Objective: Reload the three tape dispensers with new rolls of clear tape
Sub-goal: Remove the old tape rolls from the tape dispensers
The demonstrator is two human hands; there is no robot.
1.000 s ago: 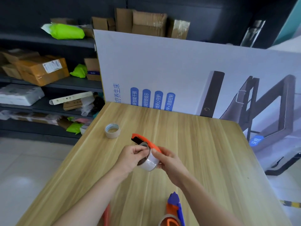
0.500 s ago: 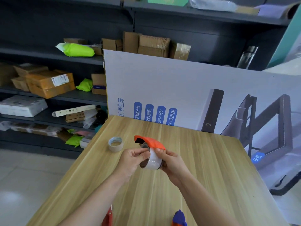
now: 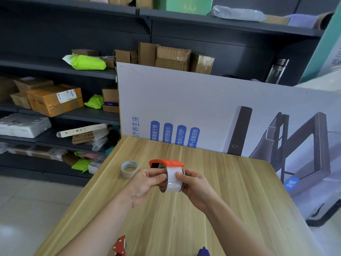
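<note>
Above the middle of the wooden table I hold an orange tape dispenser with a clear tape roll seated in it. My left hand pinches the roll's left edge with thumb and fingertips. My right hand grips the roll and dispenser from the right, thumb across the tape. A used-up tape core lies on the table to the left. At the bottom edge a red dispenser and the tip of a blue dispenser poke into view.
A large white printed box stands upright along the table's far edge. Dark shelving with cardboard boxes and green bags fills the left and back. The table's left edge drops to a tiled floor.
The camera has tilted up, so the dispensers near me slid toward the bottom edge. The orange dispenser has turned level, and my right thumb now lies across the roll.
</note>
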